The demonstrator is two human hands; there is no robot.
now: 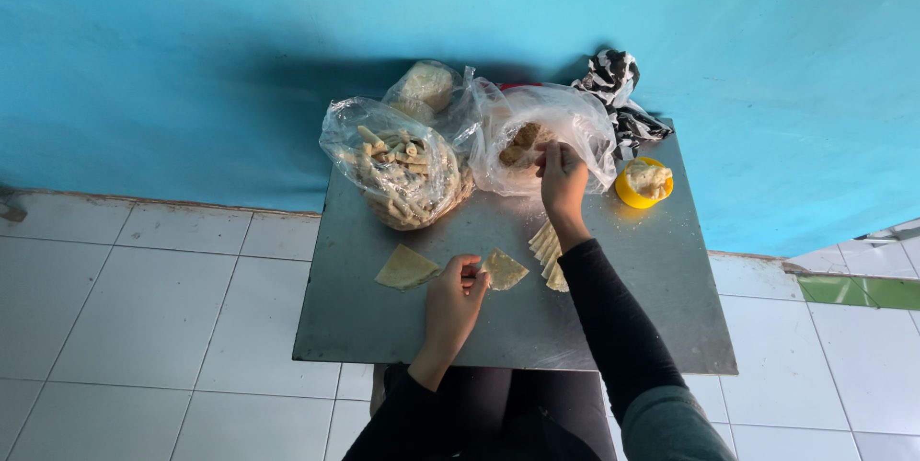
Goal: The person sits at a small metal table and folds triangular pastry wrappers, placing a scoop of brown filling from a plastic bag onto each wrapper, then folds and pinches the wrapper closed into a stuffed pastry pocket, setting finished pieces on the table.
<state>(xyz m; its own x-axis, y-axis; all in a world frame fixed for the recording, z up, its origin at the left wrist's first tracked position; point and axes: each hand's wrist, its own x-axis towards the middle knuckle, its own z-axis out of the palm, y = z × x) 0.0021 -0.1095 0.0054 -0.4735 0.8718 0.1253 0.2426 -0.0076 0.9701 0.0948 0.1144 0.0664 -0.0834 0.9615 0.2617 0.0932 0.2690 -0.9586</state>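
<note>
Head view, left hand (455, 293) pinching wrapper (503, 269), bags (398, 169) behind

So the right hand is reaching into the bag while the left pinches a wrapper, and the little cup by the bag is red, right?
Not quite: the cup is yellow, as the head view shows. The right hand does reach into the bag, and the left hand pinches a wrapper.

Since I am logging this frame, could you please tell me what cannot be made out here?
- Head view: the right hand reaches into a clear bag; its fingertips and any grip are hidden by the plastic.
- The filling in that bag is blurred by the plastic.
- The wrapper stack is partly covered by the right forearm.
- The left hand touches a wrapper; its grip is too small to judge.
- The back bag is partly hidden by the roll bag.
</note>
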